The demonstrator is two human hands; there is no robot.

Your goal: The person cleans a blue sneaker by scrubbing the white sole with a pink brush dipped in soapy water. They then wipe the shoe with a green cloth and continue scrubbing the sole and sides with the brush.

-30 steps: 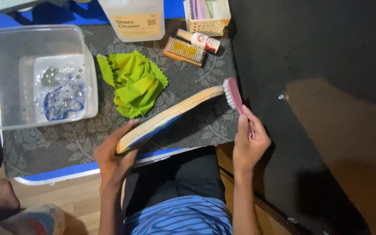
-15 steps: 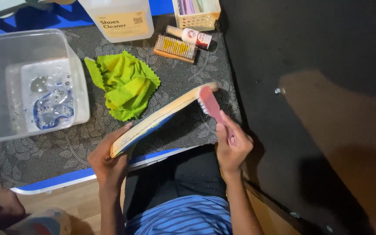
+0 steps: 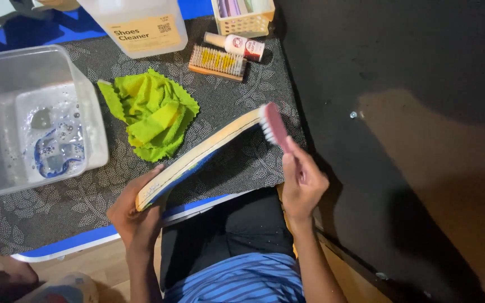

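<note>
From the head view, the left hand (image 3: 136, 216) is closed around the near-left end of a long flat insole (image 3: 200, 157) — its long axis runs diagonally up to the far right — while the right hand (image 3: 303, 182) is wrapped shut on the handle of a pink brush (image 3: 272, 124) whose bristles touch the insole's far tip. On the patterned counter (image 3: 237, 163) lie a green cloth (image 3: 150, 115) just left of the insole, a clear water tub (image 3: 40, 120) farther left, and a wooden brush (image 3: 218, 60) beyond — the insole's underside and the left fingertips are hidden.

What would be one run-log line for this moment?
left hand: holds insole at one end | right hand: holds pink brush, bristles on insole's other end | green cloth: beside insole
</note>
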